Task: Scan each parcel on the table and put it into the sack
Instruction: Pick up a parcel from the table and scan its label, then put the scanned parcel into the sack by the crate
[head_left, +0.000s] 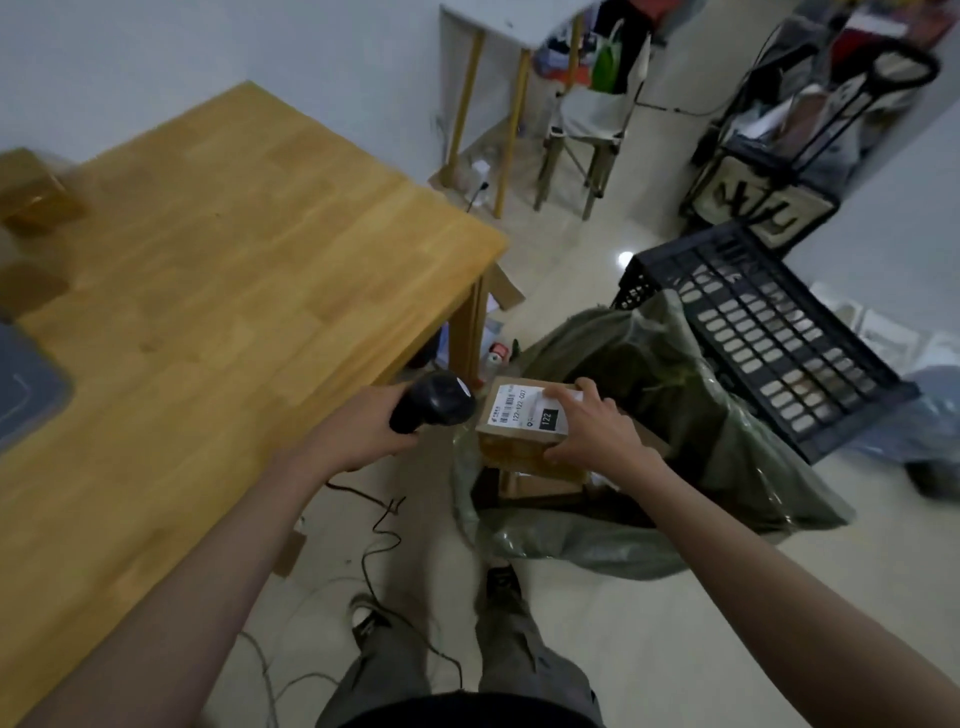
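Note:
My right hand (592, 431) grips a small brown cardboard parcel (514, 436) with a white shipping label on top, holding it over the open mouth of the green sack (675, 415) on the floor. Other brown boxes lie inside the sack beneath it. My left hand (363, 431) holds a black barcode scanner (434, 402) at the table's corner, its head just left of the parcel. More brown parcels (36, 192) sit blurred at the far left of the wooden table (234, 234).
A black plastic crate (769, 332) leans behind the sack. Cables trail across the floor near my feet (374, 613). A grey pad (26, 384) lies at the table's left edge. A folding chair (587, 130), a white table and a cart stand further back.

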